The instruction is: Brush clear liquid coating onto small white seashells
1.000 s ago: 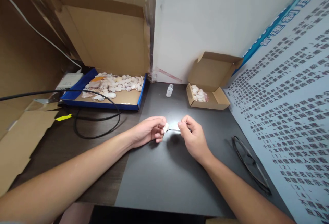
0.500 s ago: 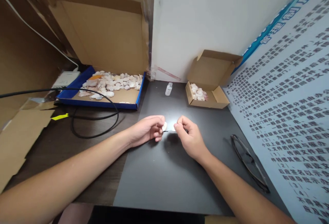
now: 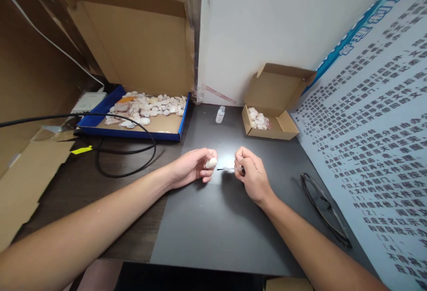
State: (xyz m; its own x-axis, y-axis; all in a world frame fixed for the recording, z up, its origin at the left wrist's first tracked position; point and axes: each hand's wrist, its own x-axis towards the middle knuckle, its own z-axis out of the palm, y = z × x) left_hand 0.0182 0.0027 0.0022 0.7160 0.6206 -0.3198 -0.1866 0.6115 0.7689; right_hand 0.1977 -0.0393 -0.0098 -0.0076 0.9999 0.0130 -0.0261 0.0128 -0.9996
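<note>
A small white seashell (image 3: pixel 211 163) is pinched in the fingers of my left hand (image 3: pixel 191 168), above the grey desk mat (image 3: pixel 200 224). My right hand (image 3: pixel 251 173) is closed on a thin brush (image 3: pixel 227 169) with a dark tip that points left at the shell. A narrow gap separates the brush tip from the shell. Beyond both hands stands a small clear glass bottle (image 3: pixel 220 115) with no cap on it and a label too small to read.
Many shells lie in a blue-rimmed tray (image 3: pixel 150 135) at the back left. An open cardboard box (image 3: pixel 271 131) at the back right holds more shells. A black cable (image 3: pixel 125 175) loops on the left. Glasses (image 3: pixel 325 211) lie at right beside a printed poster (image 3: pixel 383 126).
The brush has moved right, away from the shell, with my right hand. My left hand has turned the shell so that more of its white face shows.
</note>
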